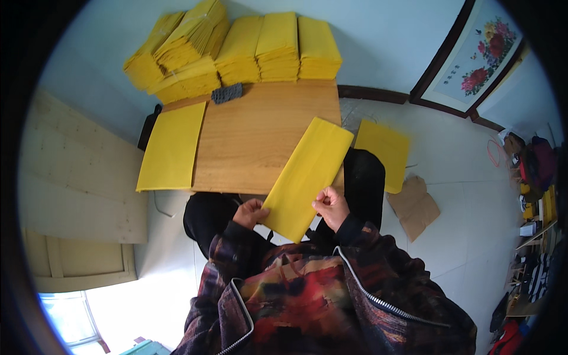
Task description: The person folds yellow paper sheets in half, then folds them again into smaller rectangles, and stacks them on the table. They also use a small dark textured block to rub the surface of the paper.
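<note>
A long, narrow piece of yellow paper [312, 168] lies slantwise across my lap and the near right edge of the wooden table. It looks folded, though its layers cannot be made out. At its lower left edge my left hand [251, 213] is closed, the paper caught between thumb and fingers. My right hand [332, 207] is at the right edge, thumb and fingertips pinched together on the paper's border. On the left side of the table a wider yellow sheet or flat pile of sheets [171, 148] lies apart from both hands.
Several thick stacks of yellow paper [278, 47] stand along the far side of the wooden table [254, 136]. A dark grey ridged block [227, 93] sits before them. On the floor to the right lie another yellow sheet [384, 154] and brown cardboard [413, 207].
</note>
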{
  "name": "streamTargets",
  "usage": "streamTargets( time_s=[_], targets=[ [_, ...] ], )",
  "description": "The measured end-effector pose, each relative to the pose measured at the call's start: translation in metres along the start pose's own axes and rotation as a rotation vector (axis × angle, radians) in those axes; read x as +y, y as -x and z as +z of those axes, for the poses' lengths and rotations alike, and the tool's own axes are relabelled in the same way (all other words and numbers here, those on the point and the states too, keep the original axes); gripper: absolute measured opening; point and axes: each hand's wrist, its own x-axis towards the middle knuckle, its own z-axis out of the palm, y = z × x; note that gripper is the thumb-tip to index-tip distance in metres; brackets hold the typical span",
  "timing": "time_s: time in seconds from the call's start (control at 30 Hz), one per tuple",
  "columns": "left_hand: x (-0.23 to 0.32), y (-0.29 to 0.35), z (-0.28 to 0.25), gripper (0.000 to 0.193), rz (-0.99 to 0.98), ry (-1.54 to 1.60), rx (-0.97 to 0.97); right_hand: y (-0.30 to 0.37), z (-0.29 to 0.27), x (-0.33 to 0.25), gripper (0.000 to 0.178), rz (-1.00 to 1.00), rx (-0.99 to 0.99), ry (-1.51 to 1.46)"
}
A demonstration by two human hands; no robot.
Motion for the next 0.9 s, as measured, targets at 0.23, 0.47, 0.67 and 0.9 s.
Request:
streamTargets(
  time_s=[0.23,0.47,0.67,0.9],
  targets=[
    [0.02,-0.014,0.021,0.038,-0.089,-0.017,-0.213,0.007,-0.009,-0.018,0.005,-0.116,0.065,0.282],
    [0.023,-0.036,0.042,0.044,-0.057,0.046,-0.343,0.006,-0.021,-0.042,0.009,-0.125,0.083,0.584],
    [0.012,-0.038,0.035,0.04,0.085,-0.087,-0.161,0.0,-0.02,-0.04,0.012,-0.063,-0.042,0.461],
    [0.083,-0.073,-0.058,0.039,0.062,-0.931,-0.081,0.006,0.01,-0.054,0.047,0.22,-0.736,0.391]
  ],
)
